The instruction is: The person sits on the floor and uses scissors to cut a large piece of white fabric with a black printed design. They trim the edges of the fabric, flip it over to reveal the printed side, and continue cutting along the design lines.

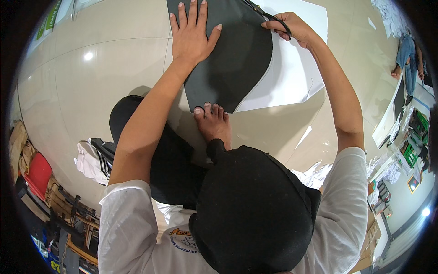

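Observation:
My left hand (191, 41) lies flat with fingers spread on a dark sheet (230, 66), near its top left. My right hand (296, 29) grips black scissors (269, 17) at the sheet's upper right edge, their blades angled toward the upper left. The dark sheet has a curved right side and lies over a larger white sheet (299, 77). My bare foot (213, 125) is at the dark sheet's lower edge, with the toes touching it.
Another person's jeans-clad leg (405, 59) is at the far right, near scattered papers, boards and boxes (369, 239). A red chair (36, 176) and wooden items are at lower left, a white fabric item (89, 162) beside my left leg. Paper scraps (315, 176) lie on the tiled floor (91, 91).

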The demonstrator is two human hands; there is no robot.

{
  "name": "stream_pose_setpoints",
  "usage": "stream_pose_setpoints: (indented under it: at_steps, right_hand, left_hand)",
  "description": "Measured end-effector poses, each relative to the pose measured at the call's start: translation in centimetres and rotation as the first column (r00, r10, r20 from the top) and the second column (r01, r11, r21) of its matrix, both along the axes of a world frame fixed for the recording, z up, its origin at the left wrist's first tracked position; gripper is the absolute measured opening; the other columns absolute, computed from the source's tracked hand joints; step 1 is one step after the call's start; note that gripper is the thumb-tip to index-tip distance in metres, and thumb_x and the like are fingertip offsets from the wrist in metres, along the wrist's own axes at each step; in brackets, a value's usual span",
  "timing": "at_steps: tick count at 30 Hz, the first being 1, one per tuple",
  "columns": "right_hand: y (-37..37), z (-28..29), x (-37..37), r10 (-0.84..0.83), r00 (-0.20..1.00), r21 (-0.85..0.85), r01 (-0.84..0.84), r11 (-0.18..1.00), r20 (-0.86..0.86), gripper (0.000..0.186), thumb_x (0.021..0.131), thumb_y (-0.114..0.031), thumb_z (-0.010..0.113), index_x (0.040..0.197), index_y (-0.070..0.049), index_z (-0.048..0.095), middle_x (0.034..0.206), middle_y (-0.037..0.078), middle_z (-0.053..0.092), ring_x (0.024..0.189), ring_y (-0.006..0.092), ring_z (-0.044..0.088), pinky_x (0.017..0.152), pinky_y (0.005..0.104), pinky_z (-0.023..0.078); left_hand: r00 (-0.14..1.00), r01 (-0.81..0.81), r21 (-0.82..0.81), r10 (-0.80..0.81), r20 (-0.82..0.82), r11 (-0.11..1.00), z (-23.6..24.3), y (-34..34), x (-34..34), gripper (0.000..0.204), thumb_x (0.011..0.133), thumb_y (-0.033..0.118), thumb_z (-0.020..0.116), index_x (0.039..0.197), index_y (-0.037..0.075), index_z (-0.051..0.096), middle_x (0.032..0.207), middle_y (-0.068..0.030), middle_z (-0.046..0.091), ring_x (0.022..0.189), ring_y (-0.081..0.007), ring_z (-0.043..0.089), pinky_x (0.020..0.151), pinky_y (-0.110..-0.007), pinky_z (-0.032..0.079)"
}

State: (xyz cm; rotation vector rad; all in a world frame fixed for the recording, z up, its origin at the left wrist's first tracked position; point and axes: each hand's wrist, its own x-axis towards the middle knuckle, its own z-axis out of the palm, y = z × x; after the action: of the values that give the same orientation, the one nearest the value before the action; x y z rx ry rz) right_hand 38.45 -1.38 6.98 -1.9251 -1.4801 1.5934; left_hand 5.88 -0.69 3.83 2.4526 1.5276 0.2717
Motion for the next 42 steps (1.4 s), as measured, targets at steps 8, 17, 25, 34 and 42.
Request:
stream_pose_setpoints:
  at_steps: [8, 17, 25, 34, 42]
  right_hand:
    - [0.7, 0.4, -1.2, -0.042, 0.999, -0.039, 0.043, 0.998, 0.022, 0.047, 0.087, -0.054, 0.086, 0.076, -0.010, 0.070, 0.060, -0.005, 0.053, 0.050, 0.0040, 0.048, 0.048, 0.0217, 0.033]
    - [0.9, 0.1, -1.2, -0.045, 0.999, -0.023, 0.045, 0.999, -0.008, 0.046, 0.086, -0.052, 0.088, 0.077, -0.009, 0.071, 0.060, -0.004, 0.055, 0.049, 0.0038, 0.048, 0.047, 0.0201, 0.034]
    - [0.9, 0.0, -1.6, -0.054, 0.999, -0.013, 0.054, 0.998, 0.006, 0.048, 0.086, -0.054, 0.088, 0.074, -0.012, 0.068, 0.059, -0.005, 0.053, 0.049, 0.0051, 0.047, 0.049, 0.0221, 0.034]
    - [1.5, -0.6, -2.0, -0.051, 0.999, -0.006, 0.051, 0.999, -0.007, 0.048, 0.086, -0.054, 0.087, 0.073, -0.014, 0.067, 0.059, -0.006, 0.052, 0.050, 0.0048, 0.047, 0.049, 0.0228, 0.033]
    - [1.5, -0.5, -2.1, -0.050, 0.998, -0.023, 0.049, 0.999, -0.029, 0.045, 0.085, -0.050, 0.090, 0.074, -0.013, 0.068, 0.059, -0.006, 0.053, 0.049, 0.0038, 0.047, 0.048, 0.0214, 0.033]
  left_hand:
    - [1.000, 0.000, 0.008, 0.000, 0.003, 1.000, 0.1, -0.1, 0.0, 0.087, 0.105, 0.052, 0.056, 0.170, 0.001, 0.029, 0.175, -0.0278, 0.030, 0.162, -0.0523, 0.021, 0.133, -0.065, 0.012]
    - [1.000, 0.000, 0.023, -0.001, 0.010, 1.000, 0.2, -0.1, 0.0, 0.087, 0.105, 0.051, 0.058, 0.170, 0.000, 0.031, 0.174, -0.0286, 0.030, 0.161, -0.0526, 0.022, 0.133, -0.065, 0.013]
    - [1.000, 0.000, 0.020, 0.000, 0.018, 1.000, 0.3, -0.2, 0.0, 0.087, 0.104, 0.050, 0.059, 0.170, 0.000, 0.030, 0.174, -0.0288, 0.031, 0.161, -0.0525, 0.023, 0.133, -0.065, 0.013]
    - [1.000, -0.004, 0.009, 0.004, 0.001, 1.000, 0.3, -0.1, 0.0, 0.087, 0.105, 0.050, 0.058, 0.170, 0.000, 0.029, 0.174, -0.0289, 0.031, 0.161, -0.0527, 0.023, 0.133, -0.065, 0.012]
    - [1.000, -0.009, -0.001, 0.009, -0.019, 1.000, 0.3, -0.1, 0.1, 0.088, 0.105, 0.051, 0.057, 0.170, 0.000, 0.029, 0.174, -0.0283, 0.030, 0.162, -0.0520, 0.022, 0.133, -0.065, 0.011]
